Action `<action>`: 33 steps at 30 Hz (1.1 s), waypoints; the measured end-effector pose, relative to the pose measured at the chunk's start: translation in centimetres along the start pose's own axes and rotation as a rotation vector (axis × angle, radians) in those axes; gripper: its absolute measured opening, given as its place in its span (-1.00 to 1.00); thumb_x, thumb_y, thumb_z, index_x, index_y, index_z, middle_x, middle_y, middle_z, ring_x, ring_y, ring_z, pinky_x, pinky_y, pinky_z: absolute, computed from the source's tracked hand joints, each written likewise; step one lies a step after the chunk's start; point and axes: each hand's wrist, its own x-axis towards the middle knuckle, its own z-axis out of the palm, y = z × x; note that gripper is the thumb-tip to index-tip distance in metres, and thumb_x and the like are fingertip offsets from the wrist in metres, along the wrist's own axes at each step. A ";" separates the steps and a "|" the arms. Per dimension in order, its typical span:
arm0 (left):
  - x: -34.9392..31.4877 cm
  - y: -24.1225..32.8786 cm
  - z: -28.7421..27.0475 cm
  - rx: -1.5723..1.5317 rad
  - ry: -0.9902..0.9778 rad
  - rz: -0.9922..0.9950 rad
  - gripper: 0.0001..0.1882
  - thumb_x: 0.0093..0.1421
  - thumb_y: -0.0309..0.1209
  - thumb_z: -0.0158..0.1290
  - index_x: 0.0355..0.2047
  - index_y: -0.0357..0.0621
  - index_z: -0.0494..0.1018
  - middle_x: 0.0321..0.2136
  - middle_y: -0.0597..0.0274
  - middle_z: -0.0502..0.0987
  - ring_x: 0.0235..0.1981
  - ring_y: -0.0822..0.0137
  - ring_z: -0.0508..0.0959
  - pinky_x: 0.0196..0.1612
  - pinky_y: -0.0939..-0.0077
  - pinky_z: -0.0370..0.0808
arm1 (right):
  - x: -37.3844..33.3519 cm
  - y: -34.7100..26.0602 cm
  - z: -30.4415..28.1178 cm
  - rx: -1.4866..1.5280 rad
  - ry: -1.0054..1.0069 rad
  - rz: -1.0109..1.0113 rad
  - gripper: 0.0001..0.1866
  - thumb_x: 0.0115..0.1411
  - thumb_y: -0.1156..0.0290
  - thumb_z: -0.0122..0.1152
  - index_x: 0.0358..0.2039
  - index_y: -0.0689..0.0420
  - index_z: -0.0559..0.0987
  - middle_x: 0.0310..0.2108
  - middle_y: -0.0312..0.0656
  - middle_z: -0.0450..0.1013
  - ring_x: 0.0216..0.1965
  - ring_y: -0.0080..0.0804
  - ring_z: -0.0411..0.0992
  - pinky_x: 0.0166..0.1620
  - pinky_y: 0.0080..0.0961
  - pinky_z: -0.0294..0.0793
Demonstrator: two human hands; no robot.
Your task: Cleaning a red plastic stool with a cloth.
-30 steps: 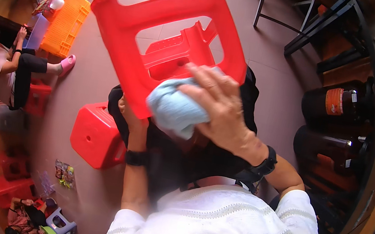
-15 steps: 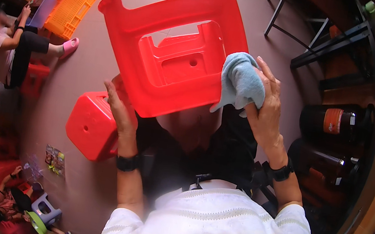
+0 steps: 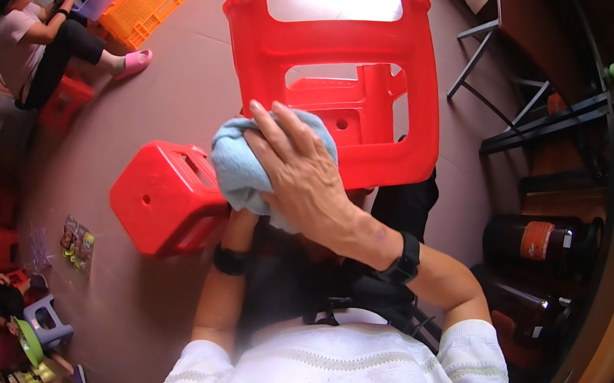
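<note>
Though my left hand (image 3: 241, 224) hides its grip, my right hand (image 3: 305, 179) cups cloth (image 3: 234, 167) by the tipped red stool (image 3: 348, 43), light-looking; grab its legs.

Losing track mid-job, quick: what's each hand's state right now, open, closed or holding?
Left hand: mostly hidden behind the blue cloth; open or closed cannot be told.
Right hand: holding the blue cloth.

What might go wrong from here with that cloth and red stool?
The cloth could slip or bunch, since the right hand has it spread over the stool's near-left part.
The stool might tip: the left hand is mostly hidden, so its grip can't be checked.
A swing left might knock the other stool close by.
</note>
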 end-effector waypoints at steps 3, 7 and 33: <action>0.3 -0.2 -0.6 -0.029 0.069 0.071 -0.56 0.37 -0.17 -0.24 0.06 -0.28 0.30 -0.11 0.16 0.44 -0.09 0.35 0.43 0.02 0.53 0.37 | 2.7 0.5 0.5 -0.121 0.012 -0.040 -0.23 -0.21 0.35 0.39 0.10 0.07 0.34 0.29 -0.16 0.04 0.30 -0.16 -0.04 0.22 -0.20 0.09; 0.2 -0.1 -0.1 -0.126 0.169 0.094 -0.58 0.37 -0.19 -0.23 0.07 -0.25 0.29 -0.14 0.20 0.45 -0.11 0.35 0.45 0.01 0.54 0.39 | 6.6 1.9 0.6 -0.408 0.073 -0.095 -0.40 -0.11 0.36 0.28 0.01 0.11 0.38 0.23 -0.12 0.09 0.22 -0.16 0.05 0.17 -0.30 0.12; -0.9 2.4 5.9 0.356 0.015 0.297 -0.53 0.32 -0.06 -0.17 -0.19 -0.29 0.41 -0.31 0.31 0.46 -0.26 0.48 0.44 -0.14 0.57 0.40 | 2.7 17.3 -10.0 -0.411 0.318 0.171 -0.50 -0.11 0.34 0.36 -0.11 0.13 0.46 -0.17 -0.14 0.34 -0.06 -0.18 0.32 0.01 -0.24 0.35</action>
